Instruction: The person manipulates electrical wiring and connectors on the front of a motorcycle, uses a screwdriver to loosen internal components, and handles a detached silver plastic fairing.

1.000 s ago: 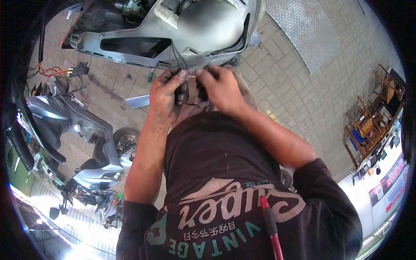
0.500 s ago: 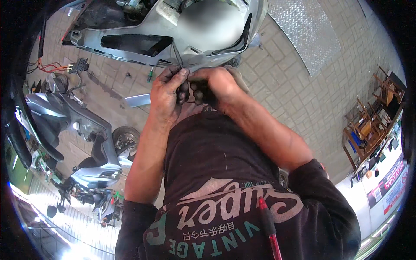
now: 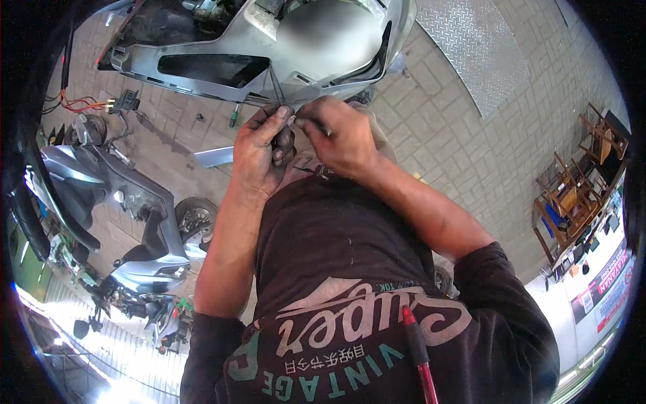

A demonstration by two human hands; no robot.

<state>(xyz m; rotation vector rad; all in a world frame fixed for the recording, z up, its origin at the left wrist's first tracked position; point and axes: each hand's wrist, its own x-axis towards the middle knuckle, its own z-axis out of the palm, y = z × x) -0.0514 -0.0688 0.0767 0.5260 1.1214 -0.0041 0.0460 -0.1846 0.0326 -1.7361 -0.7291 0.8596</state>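
L hand (image 3: 262, 143) pinches thin dark cable (image 3: 277, 86); R hand (image 3: 343, 138), fingers curled, right beside it, can't tell if gripping. Cable's at nr edge of grey m'cycle bodywork (image 3: 264, 46). Beyond, on paved floor (image 3: 451, 128): green-handled screwdriver (image 3: 233, 118), tread plate (image 3: 479, 57); wooden furniture (image 3: 568, 185) by floor's R edge.

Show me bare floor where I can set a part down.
Free: the paving bordered by the metal plate, the wooden furniture and the right forearm. Crowded: left of the left hand, where a green-handled tool and a silver strip lie near the parked motorcycle.
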